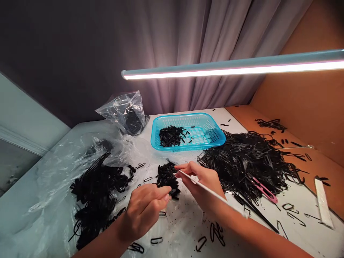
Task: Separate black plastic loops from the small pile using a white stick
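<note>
My right hand (pixel 204 182) is closed around a thin white stick (pixel 215 195), which slants back over the wrist. Close by on the left, my left hand (pixel 146 209) is pinched shut; a small dark piece seems to be at its fingertips, too hidden to name. Between and just beyond both hands lies a small pile of short black pieces (pixel 165 175) on the white table (pixel 182 225). Several flat black loops (pixel 156 240) are scattered nearer to me. On the left, a heap of black pieces and loops (pixel 99 193) rests on clear plastic sheeting (pixel 53 200).
A blue basket (pixel 188 147) with short black pieces stands at the back. A large tangle of black loops (pixel 249 157) covers the right side, with a pink tool (pixel 264 191) on it. A clear bag (pixel 120 111) sits back left; a lamp tube (pixel 228 70) hangs above.
</note>
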A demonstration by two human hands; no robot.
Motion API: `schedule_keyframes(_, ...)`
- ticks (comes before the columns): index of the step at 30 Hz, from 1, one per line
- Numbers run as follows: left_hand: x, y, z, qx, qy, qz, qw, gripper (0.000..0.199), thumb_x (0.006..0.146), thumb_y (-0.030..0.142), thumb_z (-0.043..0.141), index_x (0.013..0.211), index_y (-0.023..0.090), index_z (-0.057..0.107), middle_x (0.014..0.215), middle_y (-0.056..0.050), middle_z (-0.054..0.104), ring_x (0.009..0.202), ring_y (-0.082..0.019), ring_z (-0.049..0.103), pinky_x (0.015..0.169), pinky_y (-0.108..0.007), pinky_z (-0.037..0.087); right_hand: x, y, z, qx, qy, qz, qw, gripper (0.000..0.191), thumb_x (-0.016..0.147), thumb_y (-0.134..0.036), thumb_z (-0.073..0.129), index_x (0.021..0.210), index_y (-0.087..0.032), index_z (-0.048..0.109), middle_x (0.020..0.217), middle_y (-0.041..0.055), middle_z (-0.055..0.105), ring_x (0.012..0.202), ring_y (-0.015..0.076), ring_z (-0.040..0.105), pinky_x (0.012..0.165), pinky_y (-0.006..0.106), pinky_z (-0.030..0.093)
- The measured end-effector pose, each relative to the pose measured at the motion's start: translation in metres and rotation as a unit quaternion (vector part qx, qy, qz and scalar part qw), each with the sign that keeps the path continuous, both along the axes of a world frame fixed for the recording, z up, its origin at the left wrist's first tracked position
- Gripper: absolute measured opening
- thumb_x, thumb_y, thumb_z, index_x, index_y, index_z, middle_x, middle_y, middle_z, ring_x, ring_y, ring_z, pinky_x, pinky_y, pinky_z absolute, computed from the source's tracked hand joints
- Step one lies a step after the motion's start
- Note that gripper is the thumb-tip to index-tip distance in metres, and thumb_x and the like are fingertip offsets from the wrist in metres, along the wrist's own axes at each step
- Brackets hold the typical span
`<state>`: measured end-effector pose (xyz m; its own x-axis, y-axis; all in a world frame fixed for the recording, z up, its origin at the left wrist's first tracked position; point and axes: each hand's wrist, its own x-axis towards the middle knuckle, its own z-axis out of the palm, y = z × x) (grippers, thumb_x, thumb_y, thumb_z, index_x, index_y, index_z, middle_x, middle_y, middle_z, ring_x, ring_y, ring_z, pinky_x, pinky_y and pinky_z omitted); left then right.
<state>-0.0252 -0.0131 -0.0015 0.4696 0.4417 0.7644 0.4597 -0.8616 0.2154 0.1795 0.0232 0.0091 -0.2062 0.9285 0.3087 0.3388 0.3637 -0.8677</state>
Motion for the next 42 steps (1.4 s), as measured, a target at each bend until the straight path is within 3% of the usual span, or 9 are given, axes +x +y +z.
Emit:
schedule_keyframes(6,0.0,0.005,0.008,-0.163,-0.096,0.046,0.981,0.025,0.079,-0.005,0.055,0.088,0.018,0.052,0.105,-0.006,0.069,0.092,-0.012,0.064,0.08,-0.023,0.049,0.013,0.016,0.003,-0.108,-0.079,0.04,0.99,0.018,0.09,-0.032,0.055,0.078,-0.019,0.052,0.06,-0.0027,0.063,0.053,0.0109,0.056,0.05,0.021,0.037)
schedule_keyframes(11,-0.005,0.03,0.02,-0.509,-0.392,0.082,0.762,0.01,0.085,0.014,0.044,0.08,0.021,0.039,0.063,0.006,0.046,0.046,-0.005,0.033,0.043,-0.018,0.027,0.021,0.019,0.0,-0.075,-0.148,0.047,0.985,0.023,0.089,-0.033,0.055,0.072,-0.019,0.05,0.055,-0.0039,0.049,0.052,0.0107,0.04,0.048,0.023,0.026)
schedule_keyframes(13,-0.011,0.039,0.02,-0.557,-0.399,0.089,0.723,0.004,0.086,0.02,0.041,0.083,0.023,0.039,0.055,0.008,0.028,0.044,-0.007,0.02,0.041,-0.019,0.018,0.021,0.02,-0.002,-0.059,-0.137,0.048,0.988,0.023,0.09,-0.031,0.053,0.071,-0.019,0.048,0.058,-0.0036,0.047,0.054,0.0108,0.04,0.05,0.023,0.028)
schedule_keyframes(20,-0.005,0.044,0.007,-0.582,-0.248,0.129,0.764,0.024,0.087,0.032,0.051,0.1,0.019,0.066,0.068,0.0,0.051,0.055,-0.01,0.037,0.05,-0.023,0.025,0.012,0.02,-0.001,0.011,-0.097,0.067,0.993,0.008,0.084,-0.01,0.052,0.08,-0.017,0.055,0.09,0.0021,0.06,0.077,0.0123,0.055,0.067,0.024,0.041)
schedule_keyframes(25,0.007,0.041,0.0,-0.401,0.034,0.236,0.884,0.028,0.09,0.028,0.049,0.108,0.03,0.07,0.081,-0.002,0.057,0.073,-0.016,0.049,0.063,-0.029,0.03,0.009,0.017,-0.004,-0.046,-0.074,0.07,0.994,0.011,0.091,-0.028,0.054,0.09,-0.019,0.058,0.08,0.0013,0.063,0.071,0.0141,0.056,0.064,0.026,0.041)
schedule_keyframes(28,0.009,0.041,-0.003,-0.293,0.2,0.273,0.894,0.031,0.094,0.027,0.041,0.109,0.029,0.068,0.078,-0.001,0.054,0.071,-0.016,0.053,0.06,-0.029,0.03,0.009,0.017,-0.005,-0.045,-0.051,0.071,0.995,0.012,0.092,-0.029,0.053,0.091,-0.018,0.057,0.084,0.0027,0.063,0.074,0.0147,0.058,0.066,0.027,0.043)
schedule_keyframes(34,0.008,0.043,0.0,-0.315,0.093,0.248,0.911,0.018,0.09,0.025,0.05,0.092,0.021,0.067,0.091,-0.002,0.058,0.074,-0.013,0.053,0.067,-0.027,0.037,0.009,0.016,-0.002,0.009,-0.007,0.107,0.994,0.013,0.085,-0.013,0.056,0.073,-0.016,0.054,0.098,0.0027,0.061,0.088,0.0123,0.061,0.076,0.024,0.046)
schedule_keyframes(37,0.008,0.041,0.009,-0.47,-0.075,0.191,0.859,0.016,0.084,0.033,0.059,0.087,0.02,0.067,0.083,-0.002,0.061,0.07,-0.013,0.05,0.065,-0.026,0.036,0.008,0.014,-0.001,0.049,0.003,0.093,0.994,0.01,0.086,-0.015,0.059,0.076,-0.017,0.059,0.093,0.0013,0.062,0.084,0.0113,0.06,0.075,0.024,0.045)
schedule_keyframes(42,0.006,0.029,0.017,-0.663,-0.319,0.063,0.674,0.03,0.078,0.034,0.069,0.105,0.021,0.066,0.093,-0.003,0.063,0.063,-0.007,0.042,0.055,-0.019,0.029,-0.001,0.005,-0.001,0.123,0.044,0.106,0.986,0.007,0.084,-0.012,0.061,0.08,-0.017,0.059,0.095,0.0032,0.063,0.083,0.012,0.061,0.074,0.025,0.048)
